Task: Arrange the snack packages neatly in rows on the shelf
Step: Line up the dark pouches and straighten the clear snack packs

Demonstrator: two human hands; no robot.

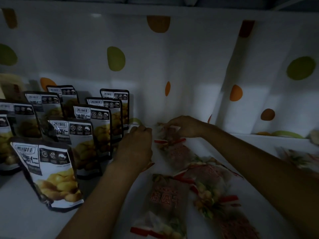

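Head | shelf [17, 213]: upright pouches [51, 169], flat red packets [165, 195] | right hand [183, 126] pinches 1

Left hand [136, 144], right hand [183, 126]: bare; forearms [103, 187] bare to frame edge

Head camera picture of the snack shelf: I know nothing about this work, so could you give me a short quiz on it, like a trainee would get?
1. True or false: the black-and-white pouches lie flat on the shelf.
2. Pick one. The fingers of the right hand pinch: A, a pouch; B, the top of the farthest red package; C, nothing.
3. Fill in: the wall behind the shelf is white with coloured ___.

Key: 1 false, they stand upright in rows. 2 B. 3 dots.
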